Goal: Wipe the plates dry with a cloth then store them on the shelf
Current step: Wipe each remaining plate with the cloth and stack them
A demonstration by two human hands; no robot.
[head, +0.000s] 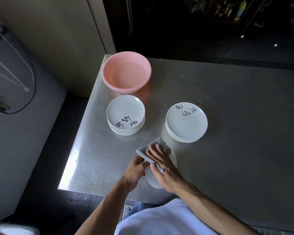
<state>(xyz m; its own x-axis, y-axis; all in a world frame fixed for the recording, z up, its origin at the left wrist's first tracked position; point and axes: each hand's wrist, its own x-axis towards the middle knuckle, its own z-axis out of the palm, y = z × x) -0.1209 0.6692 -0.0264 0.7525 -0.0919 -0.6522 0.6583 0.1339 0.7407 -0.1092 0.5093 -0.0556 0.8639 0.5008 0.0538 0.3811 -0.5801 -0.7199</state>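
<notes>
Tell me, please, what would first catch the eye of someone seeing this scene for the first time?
Probably the pink basin at the steel table's far left corner, bright against the grey. Next, the two stacks of white plates with painted lettering: the left stack just in front of the basin, the right stack apart to its right. Nearest, the right hand presses a grey cloth on a plate held by the left hand.

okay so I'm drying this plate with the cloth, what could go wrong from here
The plate is gripped only at its edge by the left hand while the right hand presses the grey cloth; it could slip onto the steel table. A wide wipe might also knock the right stack.
</notes>
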